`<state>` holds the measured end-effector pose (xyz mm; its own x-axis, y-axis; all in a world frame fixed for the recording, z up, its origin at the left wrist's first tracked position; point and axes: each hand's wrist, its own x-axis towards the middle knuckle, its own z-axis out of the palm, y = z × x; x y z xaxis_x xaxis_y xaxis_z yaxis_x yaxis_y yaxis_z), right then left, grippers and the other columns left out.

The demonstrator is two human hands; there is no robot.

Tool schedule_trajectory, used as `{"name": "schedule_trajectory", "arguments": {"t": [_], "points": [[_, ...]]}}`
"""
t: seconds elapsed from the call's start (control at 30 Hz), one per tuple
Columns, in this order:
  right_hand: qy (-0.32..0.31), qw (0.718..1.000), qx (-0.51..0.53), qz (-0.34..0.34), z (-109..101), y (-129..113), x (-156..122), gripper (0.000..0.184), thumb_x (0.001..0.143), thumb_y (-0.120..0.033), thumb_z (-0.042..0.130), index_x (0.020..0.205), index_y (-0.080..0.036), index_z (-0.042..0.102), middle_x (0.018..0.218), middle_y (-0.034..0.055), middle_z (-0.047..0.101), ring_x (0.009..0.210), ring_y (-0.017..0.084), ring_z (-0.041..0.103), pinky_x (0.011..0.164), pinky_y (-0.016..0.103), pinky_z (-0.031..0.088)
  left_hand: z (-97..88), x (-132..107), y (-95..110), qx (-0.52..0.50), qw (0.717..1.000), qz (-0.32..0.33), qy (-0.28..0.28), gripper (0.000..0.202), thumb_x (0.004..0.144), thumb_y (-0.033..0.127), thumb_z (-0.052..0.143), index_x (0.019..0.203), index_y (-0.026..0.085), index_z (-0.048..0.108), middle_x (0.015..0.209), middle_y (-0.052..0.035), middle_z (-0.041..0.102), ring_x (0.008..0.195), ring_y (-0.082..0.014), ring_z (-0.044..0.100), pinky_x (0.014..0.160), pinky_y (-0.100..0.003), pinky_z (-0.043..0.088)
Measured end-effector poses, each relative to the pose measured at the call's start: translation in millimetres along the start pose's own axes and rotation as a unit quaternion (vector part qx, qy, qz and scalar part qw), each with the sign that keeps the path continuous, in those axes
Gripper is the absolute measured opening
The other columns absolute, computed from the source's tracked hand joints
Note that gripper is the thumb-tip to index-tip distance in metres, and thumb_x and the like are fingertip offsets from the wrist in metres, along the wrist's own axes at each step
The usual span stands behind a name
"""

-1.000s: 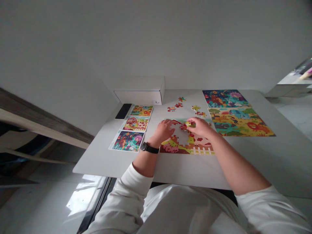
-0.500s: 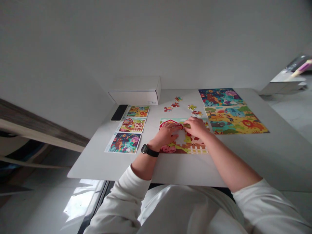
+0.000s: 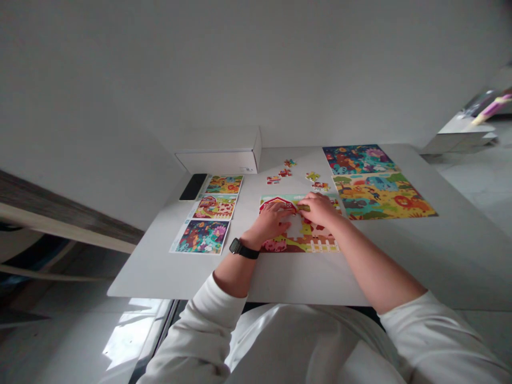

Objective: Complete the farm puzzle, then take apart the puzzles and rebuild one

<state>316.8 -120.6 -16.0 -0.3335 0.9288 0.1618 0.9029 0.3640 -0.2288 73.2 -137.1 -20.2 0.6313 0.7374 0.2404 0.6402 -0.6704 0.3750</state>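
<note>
In the head view, the yellow-green piece (image 3: 304,207), which was pinched above the farm puzzle (image 3: 300,240) a second ago, is now being pressed down at that puzzle's far edge under the right hand (image 3: 321,209); whether it is being gripped or only pushed cannot be told. The puzzle, lying mid-tabletop toward the near edge, is being steadied by the left hand (image 3: 272,218), which is laid flat and grasping nothing. The piece is therefore judged as being seated.
</note>
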Motion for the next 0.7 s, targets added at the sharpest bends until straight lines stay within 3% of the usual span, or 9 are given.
{"name": "schedule_trajectory", "arguments": {"t": [0.27,0.53,0.7], "points": [[-0.018,1.0,0.004,-0.007,0.9,1.6,-0.3,0.028,0.094,-0.027,0.074,0.119,-0.031,0.086,0.12,0.0078,0.076,0.11,0.028,0.07,0.099,0.04,0.053,1.4,0.5,-3.1,0.008,1.0,0.003,0.0,0.045,0.092,0.026,0.073,0.137,0.03,0.076,0.147,-0.0084,0.067,0.142,-0.0296,0.058,0.126,-0.05,0.043],[0.011,1.0,0.024,0.008,-3.8,4.2,0.3,0.042,0.092,-0.008,0.06,0.112,-0.031,0.088,0.118,0.0066,0.077,0.109,0.025,0.069,0.103,0.039,0.052,2.8,0.1,-4.6,0.014,1.0,-0.01,-0.013,0.048,0.091,0.028,0.073,0.139,0.028,0.076,0.152,-0.0099,0.064,0.146,-0.0323,0.054,0.128,-0.051,0.041],[0.006,1.0,0.025,-0.003,-4.5,3.7,0.4,0.042,0.094,-0.007,0.059,0.111,-0.031,0.089,0.118,0.0065,0.077,0.11,0.025,0.069,0.103,0.037,0.053,2.6,-0.6,-3.4,0.031,0.998,-0.046,-0.022,0.049,0.091,0.031,0.075,0.14,0.037,0.076,0.157,-0.0079,0.062,0.151,-0.0357,0.049,0.131,-0.063,0.03]]}}
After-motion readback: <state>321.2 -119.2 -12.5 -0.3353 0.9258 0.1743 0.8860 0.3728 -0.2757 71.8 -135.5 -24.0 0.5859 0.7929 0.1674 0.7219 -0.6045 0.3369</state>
